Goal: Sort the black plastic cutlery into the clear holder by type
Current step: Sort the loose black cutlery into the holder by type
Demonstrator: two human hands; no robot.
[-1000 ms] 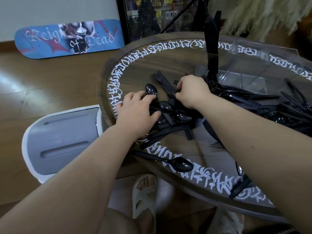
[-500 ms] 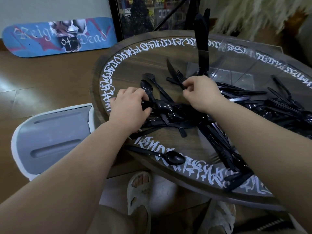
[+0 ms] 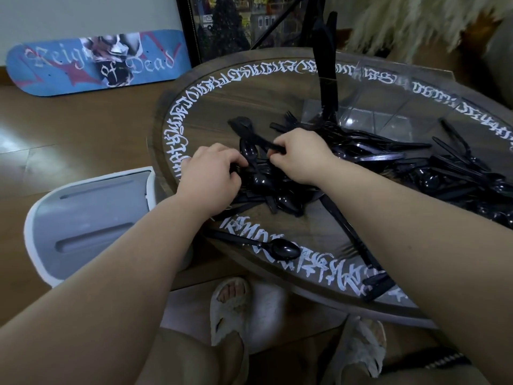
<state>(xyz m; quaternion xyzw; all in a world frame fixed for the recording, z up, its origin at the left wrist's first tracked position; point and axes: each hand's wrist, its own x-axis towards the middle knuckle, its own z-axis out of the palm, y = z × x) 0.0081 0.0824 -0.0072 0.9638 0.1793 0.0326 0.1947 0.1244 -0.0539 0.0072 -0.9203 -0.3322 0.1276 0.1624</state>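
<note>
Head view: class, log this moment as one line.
left hand: on black plastic cutlery pile | right hand: gripping black plastic spoon

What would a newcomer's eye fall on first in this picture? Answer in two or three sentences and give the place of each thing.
First, the two bare hands, left hand and right hand, digging into a tangled heap of black cutlery in the middle of the round table, whose rim carries white lettering. Next, the blue skateboard deck leaning against the wall at upper left. A lone spoon lies apart near the table's near edge.
</note>
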